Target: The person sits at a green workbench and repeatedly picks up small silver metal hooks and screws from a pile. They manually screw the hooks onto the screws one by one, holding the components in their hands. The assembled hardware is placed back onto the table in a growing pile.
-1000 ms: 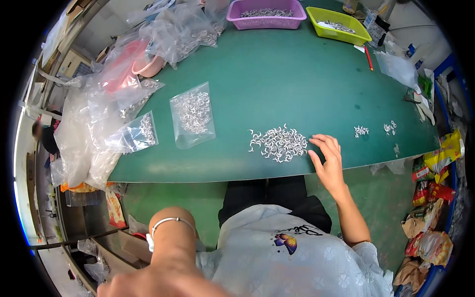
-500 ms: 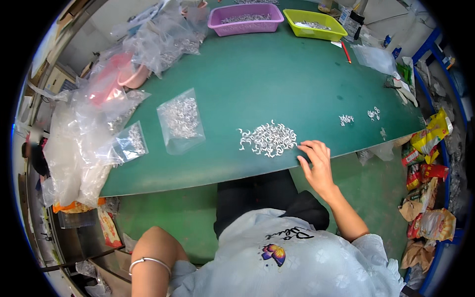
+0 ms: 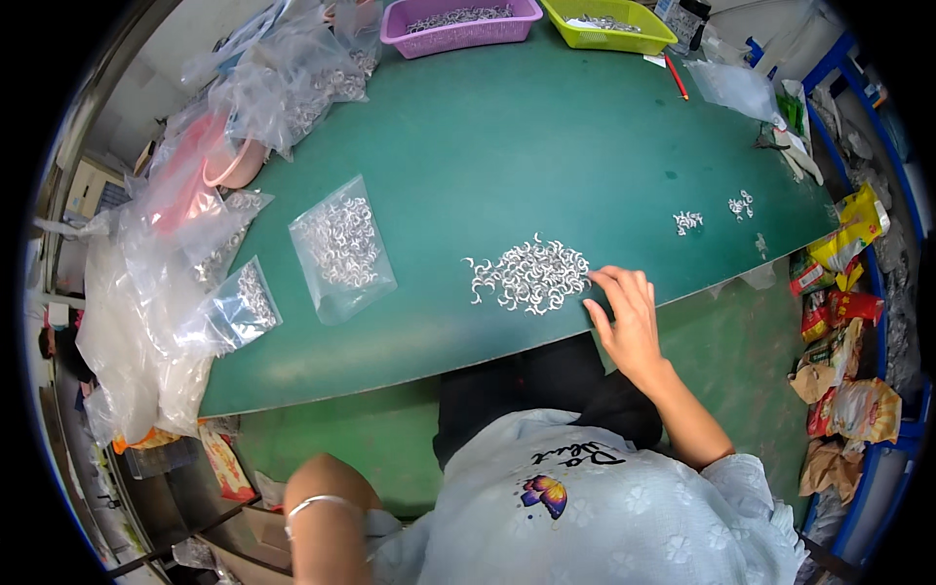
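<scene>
Silver crescent-shaped pieces (image 3: 536, 277) lie heaped on a green tabletop (image 3: 468, 166), near its front edge and just beside a person's right hand (image 3: 627, 317). Pieces on top hide those beneath, and single outlines blur together toward the middle of the heap. Whether the fingertips touch the outermost pieces at the right end is hard to make out. The hand itself is relaxed, fingers gently curved, thumb parted from them. The left hand lies outside the frame and its state cannot be told; only the left forearm (image 3: 331, 546), wearing a pale bracelet (image 3: 320, 501), shows at the lower edge.

The heap's long axis runs roughly left to right, thinning to a few strays at its left end, while the crescents within it point every which way. Two small clusters, one nearer (image 3: 688, 223) and one farther (image 3: 741, 205), sit well apart to the right. To the left, a clear bag (image 3: 343, 249) holds similar pieces, their shapes softened by plastic. A purple basket (image 3: 463, 37) and a yellow-green basket (image 3: 609, 39) are cropped by the upper edge.
</scene>
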Tool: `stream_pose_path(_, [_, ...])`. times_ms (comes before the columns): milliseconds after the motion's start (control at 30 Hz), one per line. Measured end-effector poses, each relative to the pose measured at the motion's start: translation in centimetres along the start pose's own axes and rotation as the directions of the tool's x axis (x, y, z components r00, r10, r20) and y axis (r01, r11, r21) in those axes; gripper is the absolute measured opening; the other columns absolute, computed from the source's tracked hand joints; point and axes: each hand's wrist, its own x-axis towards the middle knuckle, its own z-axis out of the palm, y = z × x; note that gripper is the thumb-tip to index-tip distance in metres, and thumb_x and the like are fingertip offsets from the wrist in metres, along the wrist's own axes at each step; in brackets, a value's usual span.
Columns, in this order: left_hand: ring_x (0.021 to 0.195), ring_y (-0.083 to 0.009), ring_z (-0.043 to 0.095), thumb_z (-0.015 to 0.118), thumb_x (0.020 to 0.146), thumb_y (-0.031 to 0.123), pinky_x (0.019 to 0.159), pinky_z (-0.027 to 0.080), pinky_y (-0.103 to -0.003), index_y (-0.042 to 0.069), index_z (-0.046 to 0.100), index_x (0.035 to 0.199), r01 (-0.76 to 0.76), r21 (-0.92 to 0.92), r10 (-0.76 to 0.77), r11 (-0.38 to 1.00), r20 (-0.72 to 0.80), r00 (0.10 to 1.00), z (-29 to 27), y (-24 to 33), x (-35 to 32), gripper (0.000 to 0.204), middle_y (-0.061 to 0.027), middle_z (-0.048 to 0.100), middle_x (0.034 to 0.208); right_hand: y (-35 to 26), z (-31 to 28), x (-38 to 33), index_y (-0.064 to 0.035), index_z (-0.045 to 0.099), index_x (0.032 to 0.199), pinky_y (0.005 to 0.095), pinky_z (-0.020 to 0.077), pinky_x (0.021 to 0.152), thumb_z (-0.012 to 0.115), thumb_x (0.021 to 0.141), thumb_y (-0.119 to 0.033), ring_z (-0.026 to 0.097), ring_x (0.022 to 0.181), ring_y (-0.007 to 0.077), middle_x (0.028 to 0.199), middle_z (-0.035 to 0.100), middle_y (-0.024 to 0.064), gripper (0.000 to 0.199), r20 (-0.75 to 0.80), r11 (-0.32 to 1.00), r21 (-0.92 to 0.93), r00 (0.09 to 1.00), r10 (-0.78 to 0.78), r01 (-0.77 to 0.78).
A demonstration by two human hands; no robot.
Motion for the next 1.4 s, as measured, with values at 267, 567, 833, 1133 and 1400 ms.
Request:
stream_pose_path(267, [0.105,-0.0359,0.047,0.06,0.073,-0.003,0.091,0.038,-0.038,-0.002,0.048,0.114,0.776,0.629,-0.977,-0.034,0.141,-0.157,-0.1,-3.7,-18.4,0.043,-0.0205,0.048,0.113,0.7,1.0,1.0,-0.0027,0.056,0.09,0.0345,0.0363,0.07,0.066,0.069,-0.006,0.047,0.085,0.026,0.094,0.052,0.009,0.024,0.046,0.999,0.039,0.999,0.015,-0.016])
stream_pose_path(567, [0.124,-0.0364,0.032,0.061,0.075,0.0,0.1,0.029,-0.041,0.001,0.047,0.116,0.664,0.736,-0.901,-0.134,0.189,-0.392,1.7,-2.4,-25.3,0.043,-0.0198,0.033,0.132,1.2,1.9,2.6,-0.0013,0.057,0.075,0.0325,0.0381,0.064,0.063,0.071,0.0,0.05,0.071,0.0247,0.076,0.056,0.008,0.007,-0.078,0.989,0.145,0.997,0.0,0.011])
stream_pose_path(833, [0.097,-0.0265,0.054,0.067,0.07,-0.001,0.082,0.045,-0.033,0.001,0.054,0.108,0.83,0.513,-0.933,-0.218,0.141,-0.332,4.6,-2.5,-23.3,0.04,-0.0151,0.054,0.108,-0.3,0.1,2.6,0.0015,0.059,0.076,0.0271,0.0415,0.059,0.06,0.074,0.004,0.052,0.064,0.0174,0.072,0.059,0.0085,0.003,0.081,0.751,0.592,0.949,0.305,-0.292])
stream_pose_path(1133, [0.077,-0.0119,0.057,0.059,0.077,-0.009,0.069,0.048,-0.024,-0.006,0.057,0.093,0.698,-0.274,-0.743,-0.662,0.115,-0.659,6.5,-0.5,-23.6,0.017,-0.0089,0.058,0.09,-2.1,0.0,1.1,0.0013,0.062,0.08,0.0263,0.0425,0.063,0.065,0.07,0.004,0.055,0.07,0.0168,0.077,0.062,0.0082,0.01,0.175,0.637,0.718,0.959,0.223,-0.279])
stream_pose_path(1400, [0.078,-0.0124,0.057,0.055,0.08,-0.009,0.071,0.048,-0.023,-0.007,0.057,0.093,0.729,-0.32,-0.785,-0.605,0.087,-0.614,6.6,-0.1,-23.4,0.013,-0.0101,0.058,0.09,-2.4,-0.5,0.6,0.0007,0.063,0.083,0.0269,0.0427,0.068,0.065,0.07,0.006,0.055,0.076,0.0172,0.082,0.062,0.0085,0.014,0.209,0.593,0.75,0.955,0.209,-0.294])
